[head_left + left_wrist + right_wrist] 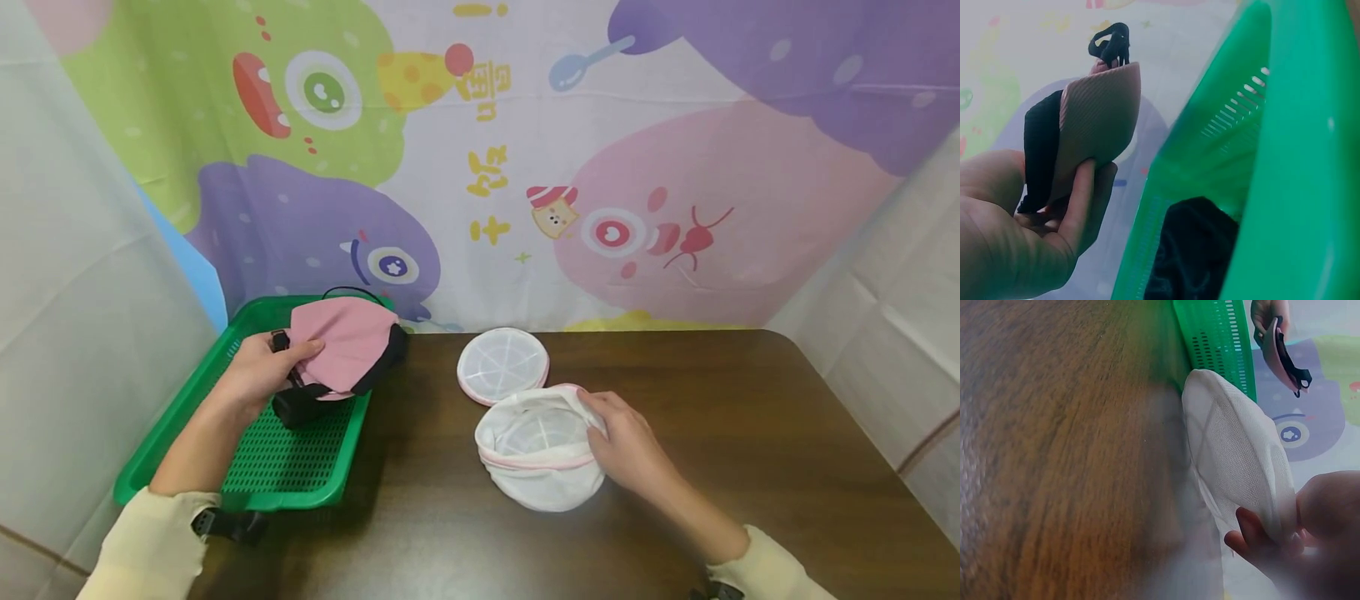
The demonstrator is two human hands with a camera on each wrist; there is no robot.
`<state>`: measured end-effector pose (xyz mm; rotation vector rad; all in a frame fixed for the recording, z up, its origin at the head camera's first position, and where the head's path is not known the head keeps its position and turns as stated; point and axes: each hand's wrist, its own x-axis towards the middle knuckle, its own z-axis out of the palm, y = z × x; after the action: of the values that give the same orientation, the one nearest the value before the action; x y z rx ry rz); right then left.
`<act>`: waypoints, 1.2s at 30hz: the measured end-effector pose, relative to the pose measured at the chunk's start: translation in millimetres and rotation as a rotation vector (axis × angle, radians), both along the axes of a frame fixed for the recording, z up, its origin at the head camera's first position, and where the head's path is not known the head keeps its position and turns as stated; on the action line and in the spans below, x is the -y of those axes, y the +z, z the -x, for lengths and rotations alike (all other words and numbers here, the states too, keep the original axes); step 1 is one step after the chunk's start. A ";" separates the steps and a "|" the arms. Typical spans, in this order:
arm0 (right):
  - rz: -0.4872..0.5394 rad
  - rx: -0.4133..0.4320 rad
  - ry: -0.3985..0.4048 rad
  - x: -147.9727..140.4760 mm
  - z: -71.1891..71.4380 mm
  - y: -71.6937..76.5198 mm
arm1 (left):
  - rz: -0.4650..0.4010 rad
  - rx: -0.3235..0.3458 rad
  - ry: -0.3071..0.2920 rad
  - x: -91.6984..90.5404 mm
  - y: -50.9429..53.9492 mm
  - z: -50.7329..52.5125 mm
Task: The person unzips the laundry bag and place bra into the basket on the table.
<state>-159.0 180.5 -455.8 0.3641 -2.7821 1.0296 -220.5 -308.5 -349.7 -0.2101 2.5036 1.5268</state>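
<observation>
In my left hand, thumb on top and fingers beneath, I grip a folded pink and black bra with thin black straps. It is held up over the far part of the green basket. My right hand pinches the right rim of a white mesh laundry bag, round, with pink piping. The bag's mouth stands open and its ribbed bottom shows inside. Behind it lies its round mesh lid, touching the rim; whether they are joined is unclear.
Black cloth lies in the basket below my left hand. The basket stands at the left of the brown wooden table. A printed cloth backdrop hangs along the table's back edge, with pale sheets at both sides.
</observation>
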 end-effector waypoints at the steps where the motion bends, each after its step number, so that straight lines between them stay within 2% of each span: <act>1: -0.001 0.003 0.001 0.1 0.1 0.0 | 0.004 0.003 0.001 1.1 0.2 0.4; 9: -0.003 0.019 0.001 0.4 1.0 0.3 | 0.007 0.016 0.029 4.0 2.1 4.6; 23: -0.010 -0.002 0.000 1.0 0.9 -0.7 | 0.030 -0.012 0.069 14.4 7.1 17.0; 32: -0.011 -0.010 0.000 0.8 0.1 -1.6 | -0.015 -0.017 0.103 23.8 5.0 23.9; 36: -0.014 0.000 -0.003 0.6 0.1 -2.1 | -0.002 -0.008 0.112 26.6 4.2 26.2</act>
<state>-159.1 179.9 -457.9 0.3617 -2.7902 1.0102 -246.6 -335.1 -345.5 -0.3498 2.5361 1.5738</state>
